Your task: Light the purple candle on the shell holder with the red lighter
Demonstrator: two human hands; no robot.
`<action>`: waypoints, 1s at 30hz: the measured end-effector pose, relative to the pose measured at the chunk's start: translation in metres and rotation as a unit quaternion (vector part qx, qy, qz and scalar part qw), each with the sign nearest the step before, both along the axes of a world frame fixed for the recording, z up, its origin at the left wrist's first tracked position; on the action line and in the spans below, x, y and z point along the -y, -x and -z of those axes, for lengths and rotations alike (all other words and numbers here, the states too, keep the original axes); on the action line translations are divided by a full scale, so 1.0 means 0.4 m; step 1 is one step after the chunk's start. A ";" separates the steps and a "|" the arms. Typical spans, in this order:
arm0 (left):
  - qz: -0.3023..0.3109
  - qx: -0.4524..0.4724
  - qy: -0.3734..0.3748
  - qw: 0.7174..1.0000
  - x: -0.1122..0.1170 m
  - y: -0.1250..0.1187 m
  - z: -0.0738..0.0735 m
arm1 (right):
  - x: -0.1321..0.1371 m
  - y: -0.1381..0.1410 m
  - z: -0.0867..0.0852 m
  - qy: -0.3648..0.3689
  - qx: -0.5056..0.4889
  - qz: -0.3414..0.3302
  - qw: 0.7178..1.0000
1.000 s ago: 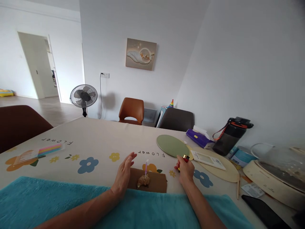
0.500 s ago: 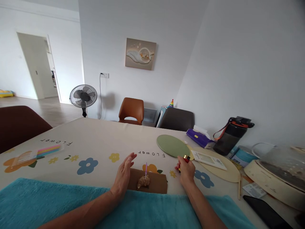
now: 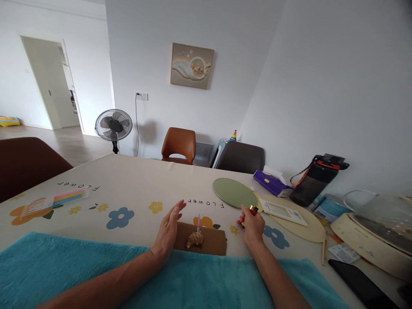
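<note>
My right hand (image 3: 252,224) is closed around a red lighter (image 3: 254,210), whose metal top sticks out above the fingers. On the other side, my left hand (image 3: 168,230) is held on edge, fingers stretched out, beside a piece of brown cardboard (image 3: 214,241). A small brown lump like a bread roll or pastry (image 3: 195,239) lies on the cardboard, and a thin purple candle (image 3: 198,222) stands upright in it. I cannot make out a flame on the candle or at the lighter.
A teal towel (image 3: 199,279) covers the near table edge. Boxed candles (image 3: 69,197) lie at left. To the right are a green placemat (image 3: 234,193), a purple tissue pack (image 3: 271,183), a black bottle (image 3: 317,182), a phone (image 3: 360,281) and a cream appliance (image 3: 370,244) with a clear lid.
The view has tipped down slightly, so the background sits a little higher. Both hands keep nearly the same places beside the cardboard, and the right one still holds the lighter.
</note>
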State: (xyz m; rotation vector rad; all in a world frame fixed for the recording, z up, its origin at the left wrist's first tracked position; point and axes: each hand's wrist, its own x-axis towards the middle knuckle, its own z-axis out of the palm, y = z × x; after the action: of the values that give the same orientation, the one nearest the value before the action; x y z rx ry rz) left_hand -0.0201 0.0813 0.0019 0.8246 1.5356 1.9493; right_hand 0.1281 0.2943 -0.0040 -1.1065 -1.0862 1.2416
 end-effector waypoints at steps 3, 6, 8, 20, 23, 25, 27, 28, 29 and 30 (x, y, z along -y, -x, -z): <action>0.003 -0.011 -0.006 1.000 0.004 0.000 -0.001 | 0.009 0.003 -0.009 -0.001 -0.008 -0.010 1.000; 0.004 -0.016 -0.008 1.000 0.004 0.000 -0.004 | 0.029 0.010 -0.025 -0.006 -0.014 -0.033 0.999; 0.001 -0.011 -0.006 1.000 0.003 -0.001 -0.007 | 0.047 0.017 -0.041 -0.005 -0.022 -0.061 0.998; 0.001 -0.008 0.037 0.999 0.011 -0.005 -0.012 | 0.161 0.047 -0.139 0.084 -0.054 -0.242 0.965; -0.004 -0.004 0.028 1.000 0.008 -0.004 -0.011 | 0.186 0.053 -0.151 0.059 -0.020 -0.274 0.960; -0.011 -0.003 0.016 1.000 0.003 -0.002 -0.010 | 0.202 0.058 -0.156 0.045 0.018 -0.283 0.958; -0.014 -0.004 0.006 1.000 0.000 -0.001 -0.010 | 0.218 0.063 -0.160 0.025 0.068 -0.280 0.957; -0.016 -0.005 0.004 1.000 -0.001 -0.001 -0.010 | 0.226 0.066 -0.162 0.012 0.091 -0.281 0.955; -0.016 -0.006 0.002 1.000 -0.002 0.000 -0.009 | 0.235 0.069 -0.164 -0.003 0.112 -0.283 0.953; -0.016 -0.005 -0.001 1.000 -0.002 0.000 -0.008 | 0.244 0.071 -0.167 -0.016 0.131 -0.287 0.949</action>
State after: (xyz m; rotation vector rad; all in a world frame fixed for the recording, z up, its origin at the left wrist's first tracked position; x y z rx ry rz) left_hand -0.0203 0.0823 0.0051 0.8178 1.5620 1.9719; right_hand 0.0997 0.1968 0.0630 -0.9773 -1.7083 1.5403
